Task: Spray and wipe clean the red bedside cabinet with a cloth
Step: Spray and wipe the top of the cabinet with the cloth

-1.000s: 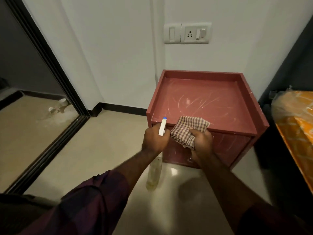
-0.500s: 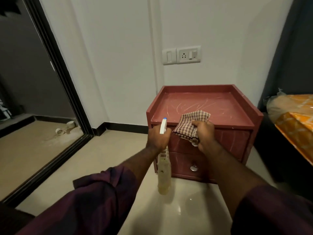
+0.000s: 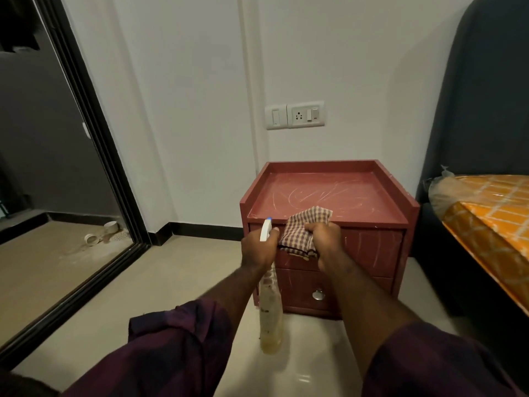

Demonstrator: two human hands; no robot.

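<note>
The red bedside cabinet [image 3: 369, 250] stands against the white wall, its raised-rim top streaked with pale scratches or smears. It has two drawers; the lower one shows a round metal knob [image 3: 317, 295]. My left hand [image 3: 257, 247] grips the head of a spray bottle [image 3: 269, 316], white nozzle pointing up at the cabinet's front left corner, clear body hanging below. My right hand [image 3: 326, 239] holds a bunched checked cloth [image 3: 303, 229] in front of the upper drawer and top front edge; I cannot tell whether it touches them.
A bed with an orange patterned mattress [image 3: 492, 213] and a dark headboard [image 3: 481, 96] stands close on the right. A black-framed mirror or sliding door [image 3: 94, 156] runs along the left. A wall socket plate [image 3: 294, 114] sits above the cabinet. Pale tiled floor [image 3: 160, 276] lies in front.
The view has dropped lower and pulled back, so the cabinet front and drawers show more. Both hands stay at the front edge, holding the bottle and the cloth.
</note>
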